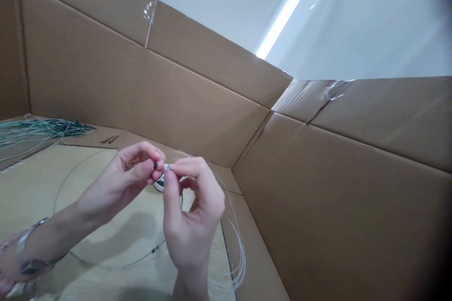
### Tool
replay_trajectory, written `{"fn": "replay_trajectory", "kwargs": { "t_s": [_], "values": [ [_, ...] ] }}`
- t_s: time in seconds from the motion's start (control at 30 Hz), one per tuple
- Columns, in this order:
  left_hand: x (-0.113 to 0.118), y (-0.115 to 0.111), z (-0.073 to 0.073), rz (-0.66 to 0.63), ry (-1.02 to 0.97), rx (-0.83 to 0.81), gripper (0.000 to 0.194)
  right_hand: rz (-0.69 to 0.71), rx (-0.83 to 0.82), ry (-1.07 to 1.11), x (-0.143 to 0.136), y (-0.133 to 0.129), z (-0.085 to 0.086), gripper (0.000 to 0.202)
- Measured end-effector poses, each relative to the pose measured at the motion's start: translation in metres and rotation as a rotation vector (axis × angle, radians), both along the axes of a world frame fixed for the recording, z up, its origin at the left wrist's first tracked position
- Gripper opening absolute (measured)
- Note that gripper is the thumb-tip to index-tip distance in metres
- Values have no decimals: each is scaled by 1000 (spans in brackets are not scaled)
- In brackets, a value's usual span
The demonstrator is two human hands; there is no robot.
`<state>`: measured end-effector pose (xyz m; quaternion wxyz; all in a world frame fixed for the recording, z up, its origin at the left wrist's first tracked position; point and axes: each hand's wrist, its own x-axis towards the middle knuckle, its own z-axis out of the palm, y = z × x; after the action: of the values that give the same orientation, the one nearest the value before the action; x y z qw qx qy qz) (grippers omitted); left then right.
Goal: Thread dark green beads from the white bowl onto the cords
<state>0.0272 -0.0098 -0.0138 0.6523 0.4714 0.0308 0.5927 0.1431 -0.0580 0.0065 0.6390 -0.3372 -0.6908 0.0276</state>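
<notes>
One cord point(137, 261), lower left, already carries dark pieces point(155, 249); I see the left hand point(122, 178) pinching a dark bit point(155, 165), not yet meeting the right hand point(196, 211), pinched closed, contents unclear.

Around the left hand point(116, 181) and right hand point(194, 202): tools point(112, 139) at ten o'clock, strand bundle point(56, 128) farther out, tub point(159, 185) behind at twelve, loose loops point(242, 265) at four, cardboard walls point(197, 99) from ten to three
</notes>
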Motion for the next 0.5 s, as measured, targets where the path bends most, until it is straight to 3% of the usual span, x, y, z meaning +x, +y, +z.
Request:
{"fn": "replay_trajectory", "kwargs": {
  "t_s": [0.23, 0.5],
  "values": [
    [1, -1, -2, -10, -60, -80, 9, -28, 171, -30, -4, 1, 4, 13],
    [4, -4, 3, -11, -84, 6, 14, -3, 180, -28, -4, -1, 2, 12]
  ]
}}
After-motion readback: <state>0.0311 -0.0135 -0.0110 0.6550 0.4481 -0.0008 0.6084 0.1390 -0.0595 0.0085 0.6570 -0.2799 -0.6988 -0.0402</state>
